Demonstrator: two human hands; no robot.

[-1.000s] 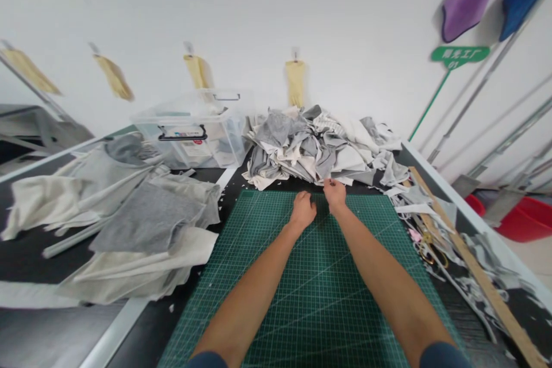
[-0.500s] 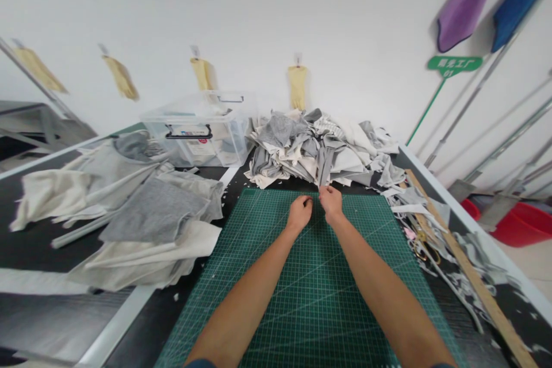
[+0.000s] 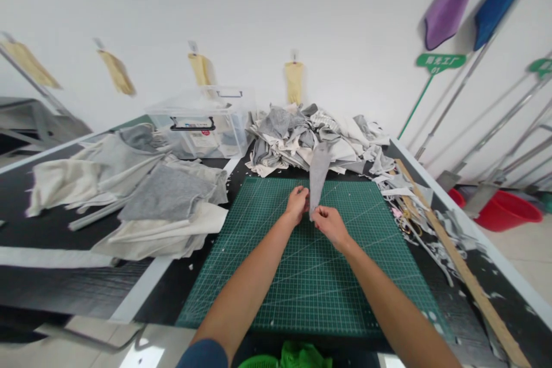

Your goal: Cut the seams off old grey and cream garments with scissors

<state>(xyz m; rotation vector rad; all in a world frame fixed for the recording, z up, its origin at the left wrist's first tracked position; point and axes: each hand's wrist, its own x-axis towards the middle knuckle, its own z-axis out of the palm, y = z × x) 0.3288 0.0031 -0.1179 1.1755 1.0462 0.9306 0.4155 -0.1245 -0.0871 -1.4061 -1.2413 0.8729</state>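
Note:
A narrow piece of grey fabric stands up over the far part of the green cutting mat. Its lower tip is pinched between the thumb and fingers of my right hand. On the other side, my left hand is closed at the fabric's left edge; its fingertips are partly hidden. Just beyond my hands lies a heap of grey and cream fabric scraps, which the upper end of the held piece overlaps in view.
Stacked fabric pieces lie left of the mat. A clear plastic box stands behind them. Along the right edge are a wooden strip and loose scraps. A red bucket is on the floor at right.
The grey piece has come away from the heap toward me, pulled by my right hand, and now stands upright between both hands. The view has tilted down slightly, showing green items below the table.

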